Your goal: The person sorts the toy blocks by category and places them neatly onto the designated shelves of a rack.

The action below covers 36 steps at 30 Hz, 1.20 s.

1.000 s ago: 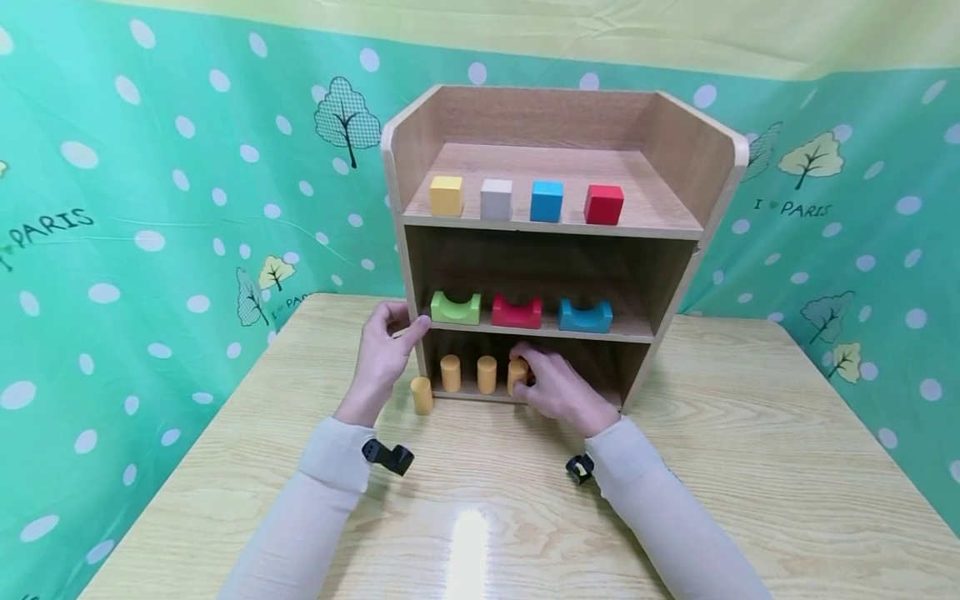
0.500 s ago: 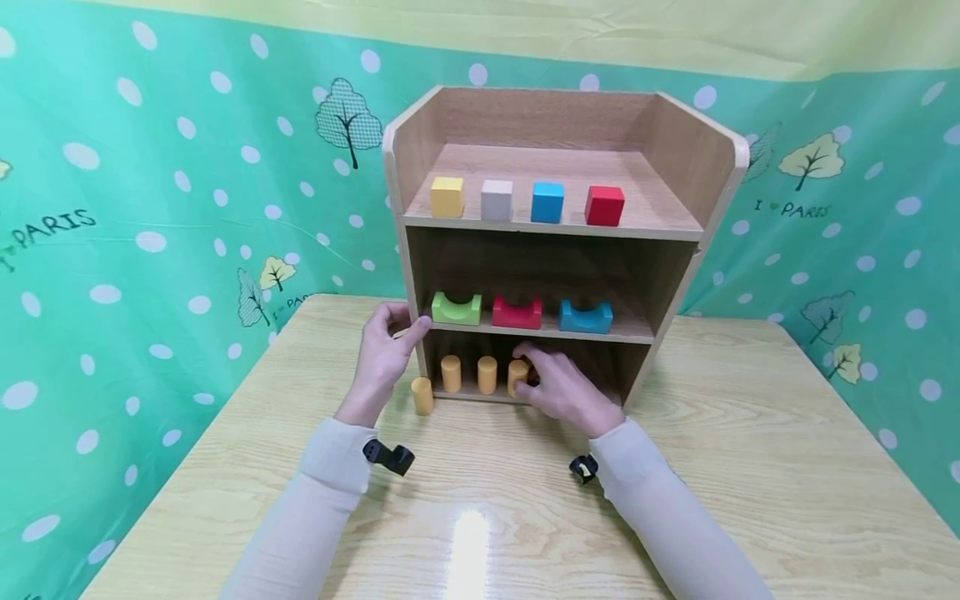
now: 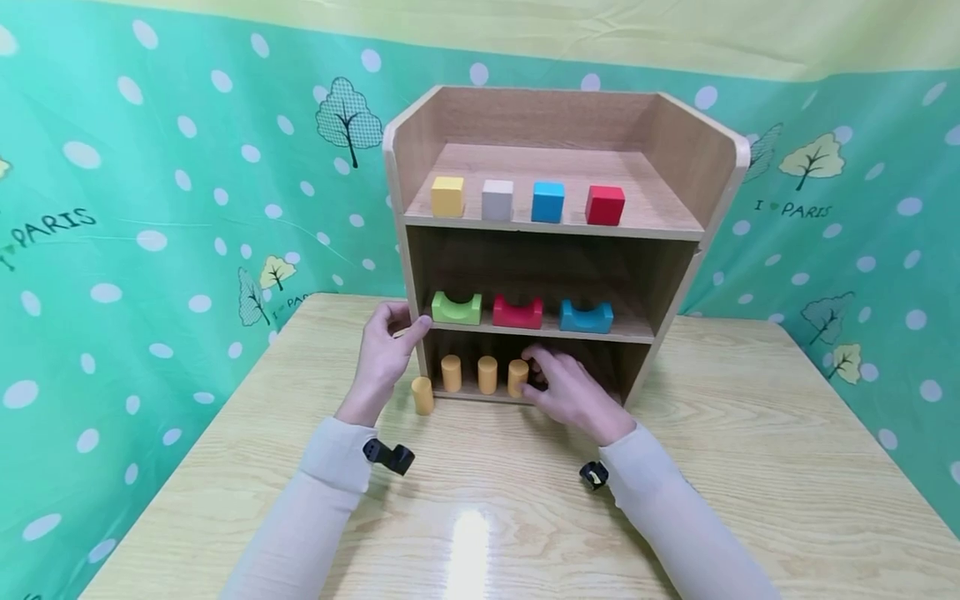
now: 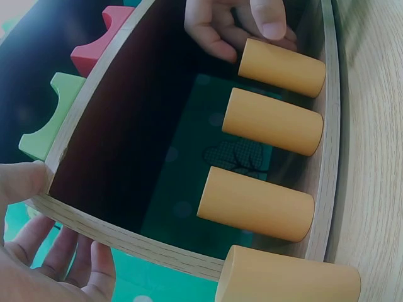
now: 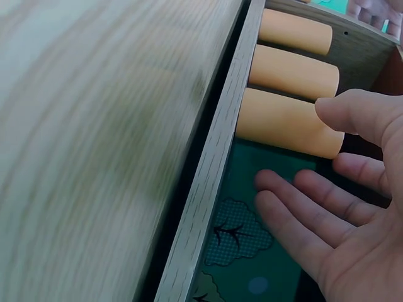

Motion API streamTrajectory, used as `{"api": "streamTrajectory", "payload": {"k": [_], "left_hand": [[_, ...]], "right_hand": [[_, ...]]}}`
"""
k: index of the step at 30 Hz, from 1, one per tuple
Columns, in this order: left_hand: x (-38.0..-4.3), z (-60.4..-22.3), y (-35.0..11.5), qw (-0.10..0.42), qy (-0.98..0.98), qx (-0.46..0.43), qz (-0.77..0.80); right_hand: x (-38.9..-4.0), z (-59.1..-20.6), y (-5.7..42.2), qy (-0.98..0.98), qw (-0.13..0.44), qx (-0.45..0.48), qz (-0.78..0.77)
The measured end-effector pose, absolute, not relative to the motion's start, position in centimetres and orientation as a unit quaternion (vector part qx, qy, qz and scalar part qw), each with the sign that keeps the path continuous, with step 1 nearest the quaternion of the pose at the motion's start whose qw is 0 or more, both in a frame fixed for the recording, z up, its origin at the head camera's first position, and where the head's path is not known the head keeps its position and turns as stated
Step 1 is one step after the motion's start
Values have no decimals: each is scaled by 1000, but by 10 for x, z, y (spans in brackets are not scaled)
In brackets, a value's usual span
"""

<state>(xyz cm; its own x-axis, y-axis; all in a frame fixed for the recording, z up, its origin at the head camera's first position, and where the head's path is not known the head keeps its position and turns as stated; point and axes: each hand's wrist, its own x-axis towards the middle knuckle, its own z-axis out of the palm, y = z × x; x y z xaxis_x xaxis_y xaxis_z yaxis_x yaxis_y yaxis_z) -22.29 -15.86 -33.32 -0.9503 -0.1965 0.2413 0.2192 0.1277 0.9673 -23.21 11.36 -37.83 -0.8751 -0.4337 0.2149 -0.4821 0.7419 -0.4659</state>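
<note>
My left hand point(image 3: 384, 348) holds the left side panel of a wooden shelf unit point(image 3: 551, 234); its thumb lies at the front edge and the fingers are on the outer side. On the bottom shelf, orange wooden cylinders stand upright in a row: a left one point(image 3: 452, 374), a middle one point(image 3: 487, 376) and a right one point(image 3: 517, 378). Just right of the last cylinder is my right hand point(image 3: 564, 387), its fingers loosely spread and not gripping. In the right wrist view the thumb overlaps that cylinder's point(image 5: 286, 123) top end. Another orange cylinder point(image 3: 423, 396) stands on the table by the unit's left corner.
Arched blocks in green point(image 3: 457, 308), red point(image 3: 517, 312) and blue point(image 3: 587, 317) sit on the middle shelf. Yellow point(image 3: 447, 197), white point(image 3: 497, 200), blue point(image 3: 547, 202) and red point(image 3: 604, 206) cubes line the top shelf. A patterned cloth point(image 3: 187, 208) hangs behind the table point(image 3: 750, 433).
My right hand has loosened from the right cylinder on the bottom shelf and shifted slightly rightward. That cylinder stays standing, and the left hand keeps its place on the panel.
</note>
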Motion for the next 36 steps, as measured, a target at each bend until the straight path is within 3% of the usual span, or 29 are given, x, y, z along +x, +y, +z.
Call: {"api": "streamTrajectory", "payload": {"k": [30,36], "left_hand": [[-224,-333,-159,159,-734,-8,-660],[-224,-334,-159,163,-737,-10,-656]], "right_hand": [[-211,-382,91,-888,157,356,246],[-210,-380,79,-884,151,373,240]]}}
